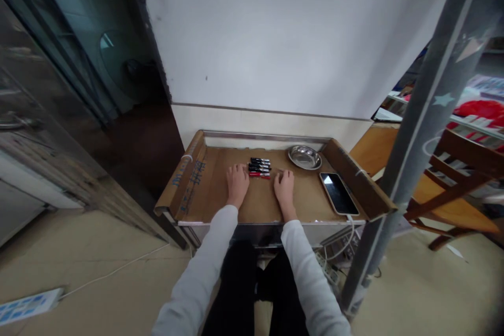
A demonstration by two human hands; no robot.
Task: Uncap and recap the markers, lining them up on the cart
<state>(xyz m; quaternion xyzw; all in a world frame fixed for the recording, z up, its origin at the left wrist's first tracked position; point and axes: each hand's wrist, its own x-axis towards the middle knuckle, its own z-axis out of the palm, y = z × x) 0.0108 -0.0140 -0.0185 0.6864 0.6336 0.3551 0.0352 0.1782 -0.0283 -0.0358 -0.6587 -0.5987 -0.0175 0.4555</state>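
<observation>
Several marker pens, black ones (260,166) and a red one (259,175) nearest me, lie side by side in a stack of rows on the cardboard-covered table (212,194). Just left of the pens, my left hand (237,185) rests palm down on the cardboard, fingers stretched forward. On the other side my right hand (284,191) lies on the cardboard with its fingers slightly bent and apart. Neither hand appears to hold anything, and a small gap separates the right one from the pens.
A round metal dish (305,157) stands at the back right of the table. In front of it lies a smartphone (338,194) with a white cable (352,231) plugged in. Cardboard flaps rise along both sides. A grey metal post (413,131) and a wooden chair (452,189) are to the right.
</observation>
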